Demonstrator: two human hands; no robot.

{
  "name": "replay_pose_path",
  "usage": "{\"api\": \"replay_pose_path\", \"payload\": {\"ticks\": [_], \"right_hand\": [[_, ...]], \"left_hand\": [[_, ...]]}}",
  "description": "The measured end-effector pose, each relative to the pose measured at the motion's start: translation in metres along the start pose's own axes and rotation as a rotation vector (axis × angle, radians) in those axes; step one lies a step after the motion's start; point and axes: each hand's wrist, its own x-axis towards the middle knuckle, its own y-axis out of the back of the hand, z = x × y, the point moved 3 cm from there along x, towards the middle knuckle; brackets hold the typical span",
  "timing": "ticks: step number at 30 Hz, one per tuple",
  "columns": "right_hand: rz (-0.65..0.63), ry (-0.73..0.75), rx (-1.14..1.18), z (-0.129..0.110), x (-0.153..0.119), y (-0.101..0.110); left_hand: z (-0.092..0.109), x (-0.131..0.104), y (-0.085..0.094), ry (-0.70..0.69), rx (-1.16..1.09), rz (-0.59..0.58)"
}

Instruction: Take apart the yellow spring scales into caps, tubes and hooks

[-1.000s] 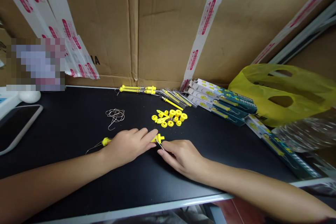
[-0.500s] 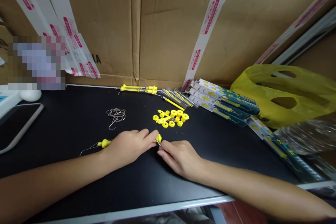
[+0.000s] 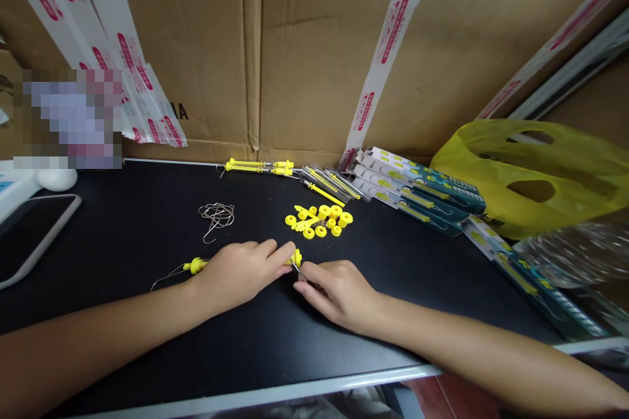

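Head cam, with the spot where the hands meet as the middle of the clock. The left hand is wrapped around a slim yellow tool just above the black tabletop, fingers closed, most of the shaft hidden in there. The tool runs 9 to 3, with a thin wire loop poking out its 9 o'clock end. The right hand has thumb and forefinger pinched together on a thin metal wire that meets the tool near its 3 o'clock end; can't tell whether it goes in.

Loose yellow parts sit near at 1, a tangle of wire hooks at 10. Two more yellow tools lie at 11, with clear tubes of springs past the loose parts at 1.

As for writing: the stacked boxes at 2 and the lone box at 3 have product pictures and print, too small to make out. The cardboard shows black letters ending "IA" around 10:30, half under tape. The red labels on the packing tape at 1 are too blurry to read. The yellow bag between 2 and 3 has some dark print, no clue what. Phone at 9, screen dark.
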Motion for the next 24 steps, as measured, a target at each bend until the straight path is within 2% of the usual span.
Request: {"api": "replay_pose_path", "payload": {"ticks": [9,14,24], "right_hand": [[-0.006,-0.124,0.247,0.003,0.003,0.006],[0.025,-0.14,0.244,0.004,0.005,0.004],[0.092,0.071,0.008,0.0,0.003,-0.004]], "left_hand": [[0.0,0.001,-0.001,0.022,-0.012,0.007],[0.001,0.001,-0.001,0.035,0.013,-0.016],[0.002,-0.001,0.002,0.018,0.022,-0.039]]}}
